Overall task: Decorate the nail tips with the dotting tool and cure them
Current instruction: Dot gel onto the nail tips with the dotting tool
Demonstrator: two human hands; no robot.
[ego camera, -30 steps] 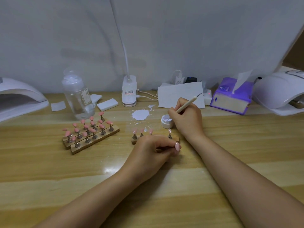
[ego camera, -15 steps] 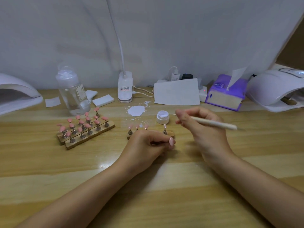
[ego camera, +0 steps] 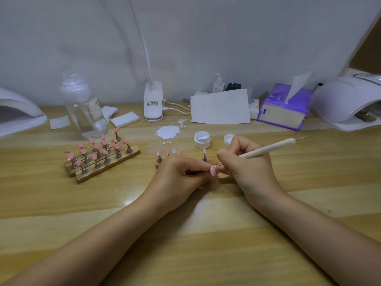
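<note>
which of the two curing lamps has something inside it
The lamp on the right: a brownish holder shows in its opening. The left lamp shows only a dark, bare opening.

In front of me the wooden table (ego camera: 61,203) runs back to a grey-white backdrop (ego camera: 206,38); at the far left stands my clear bottle (ego camera: 85,108), with white pads (ego camera: 124,119) just beside it; a clip lamp base (ego camera: 153,104) sits behind a white spill (ego camera: 167,132); a sheet of paper (ego camera: 220,107) leans by the charger (ego camera: 216,85); the purple tissue box (ego camera: 284,108) stands to the right.
</note>
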